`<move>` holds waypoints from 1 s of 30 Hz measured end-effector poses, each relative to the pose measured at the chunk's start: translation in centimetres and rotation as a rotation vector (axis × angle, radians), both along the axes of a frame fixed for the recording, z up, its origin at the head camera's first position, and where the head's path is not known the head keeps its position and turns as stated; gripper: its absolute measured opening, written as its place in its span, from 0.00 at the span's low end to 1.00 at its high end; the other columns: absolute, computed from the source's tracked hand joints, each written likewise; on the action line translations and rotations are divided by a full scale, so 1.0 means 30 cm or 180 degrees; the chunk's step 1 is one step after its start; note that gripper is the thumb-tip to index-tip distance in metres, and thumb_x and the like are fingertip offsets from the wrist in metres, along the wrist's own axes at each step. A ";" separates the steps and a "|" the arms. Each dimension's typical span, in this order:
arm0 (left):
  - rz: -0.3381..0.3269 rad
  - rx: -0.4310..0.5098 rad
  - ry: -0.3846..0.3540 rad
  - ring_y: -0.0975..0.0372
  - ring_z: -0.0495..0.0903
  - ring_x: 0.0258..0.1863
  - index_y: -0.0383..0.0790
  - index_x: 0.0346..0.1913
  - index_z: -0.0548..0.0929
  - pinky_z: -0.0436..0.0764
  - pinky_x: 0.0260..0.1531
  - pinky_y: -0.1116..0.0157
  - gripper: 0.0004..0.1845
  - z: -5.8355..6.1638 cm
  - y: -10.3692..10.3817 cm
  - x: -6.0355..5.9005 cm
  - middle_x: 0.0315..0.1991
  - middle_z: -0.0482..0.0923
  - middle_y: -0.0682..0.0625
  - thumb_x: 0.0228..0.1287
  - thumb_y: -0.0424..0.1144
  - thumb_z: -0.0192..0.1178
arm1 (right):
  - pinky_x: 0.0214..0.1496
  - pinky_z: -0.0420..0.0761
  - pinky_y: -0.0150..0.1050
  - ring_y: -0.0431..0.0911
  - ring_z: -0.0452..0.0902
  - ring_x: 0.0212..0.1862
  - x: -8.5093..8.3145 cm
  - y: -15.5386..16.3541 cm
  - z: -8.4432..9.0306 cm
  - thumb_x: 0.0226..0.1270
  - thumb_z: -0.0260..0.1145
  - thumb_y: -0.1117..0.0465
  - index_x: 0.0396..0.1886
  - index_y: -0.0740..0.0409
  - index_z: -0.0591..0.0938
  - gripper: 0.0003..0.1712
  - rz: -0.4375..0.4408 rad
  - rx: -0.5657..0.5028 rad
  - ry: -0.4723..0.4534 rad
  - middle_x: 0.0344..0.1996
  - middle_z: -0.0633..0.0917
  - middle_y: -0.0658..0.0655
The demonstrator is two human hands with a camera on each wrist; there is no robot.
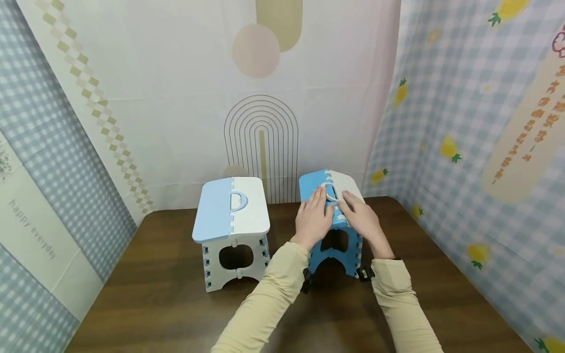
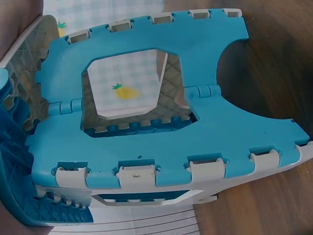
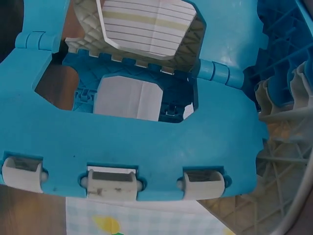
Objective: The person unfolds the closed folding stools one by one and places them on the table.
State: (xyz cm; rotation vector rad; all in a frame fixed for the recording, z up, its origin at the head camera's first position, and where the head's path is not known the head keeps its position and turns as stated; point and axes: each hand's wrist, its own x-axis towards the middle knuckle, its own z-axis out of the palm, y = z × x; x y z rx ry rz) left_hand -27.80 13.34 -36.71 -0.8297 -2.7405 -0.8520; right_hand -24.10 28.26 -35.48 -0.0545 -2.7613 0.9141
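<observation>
A blue-and-white folding stool [image 1: 334, 251] stands on its legs at the right of the head view. My left hand [image 1: 314, 218] rests on the blue half of its seat, fingers extended toward the carry handle [image 1: 330, 191]. On the white half lies my right hand [image 1: 362, 218], its fingers also extended. The left wrist view shows the blue end panel [image 2: 127, 156] with its hinges and cut-out, bent slightly along the middle. The same hinged panel [image 3: 132, 147] fills the right wrist view, with the ribbed seat underside [image 3: 281, 98] at its right edge.
A second folding stool [image 1: 237, 264], pale blue and white, stands unfolded to the left on the brown wooden table [image 1: 167, 304]. Patterned cloths hang behind the table [image 1: 176, 63] and along both sides.
</observation>
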 end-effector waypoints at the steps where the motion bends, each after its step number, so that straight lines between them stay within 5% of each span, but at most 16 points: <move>1: 0.0001 -0.0030 -0.0009 0.58 0.48 0.78 0.45 0.78 0.47 0.50 0.77 0.53 0.30 0.005 0.002 -0.001 0.79 0.45 0.51 0.79 0.51 0.33 | 0.75 0.55 0.61 0.61 0.52 0.76 -0.002 0.001 0.002 0.78 0.44 0.44 0.75 0.63 0.58 0.36 -0.0019 0.0011 0.0011 0.75 0.58 0.65; 13: 0.0232 -0.0475 0.0094 0.60 0.51 0.78 0.45 0.77 0.53 0.51 0.77 0.56 0.30 0.005 0.006 -0.001 0.78 0.52 0.52 0.78 0.52 0.34 | 0.70 0.63 0.63 0.61 0.57 0.74 0.000 -0.012 -0.011 0.78 0.45 0.51 0.73 0.61 0.64 0.30 -0.0164 0.0480 0.0087 0.73 0.64 0.63; 30: 0.0409 -0.0665 0.0201 0.60 0.57 0.76 0.46 0.74 0.61 0.55 0.76 0.57 0.26 0.014 0.020 0.000 0.75 0.59 0.53 0.78 0.47 0.35 | 0.66 0.67 0.63 0.64 0.61 0.71 -0.002 -0.014 -0.010 0.77 0.46 0.52 0.71 0.60 0.67 0.29 -0.0209 0.0700 0.0116 0.71 0.67 0.63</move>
